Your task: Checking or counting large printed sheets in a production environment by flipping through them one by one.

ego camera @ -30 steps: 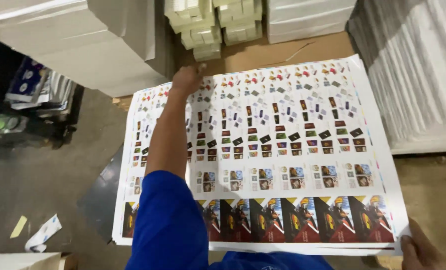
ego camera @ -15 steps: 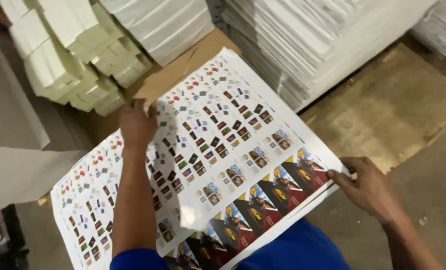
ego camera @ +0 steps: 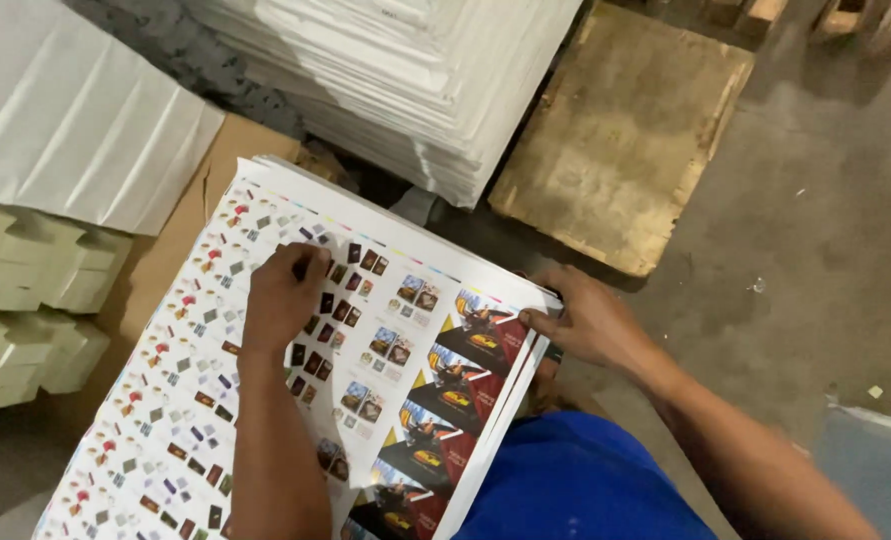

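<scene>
Stack of large printed sheets (ego camera: 265, 380) lies across the near left of the scene, over brown cardboard (ego camera: 180, 225), its far corner near a tall stack of white sheets (ego camera: 405, 90). A wooden pallet board (ego camera: 620, 140) sits on the floor, far right. Left hand (ego camera: 280, 295) rests palm down on the top sheet, fingers (ego camera: 305, 262) curled and pressing the paper, forearm reaching away from the body. Right hand (ego camera: 590, 325) grips the stack's right edge, fingers closed on it, thumb on top.
</scene>
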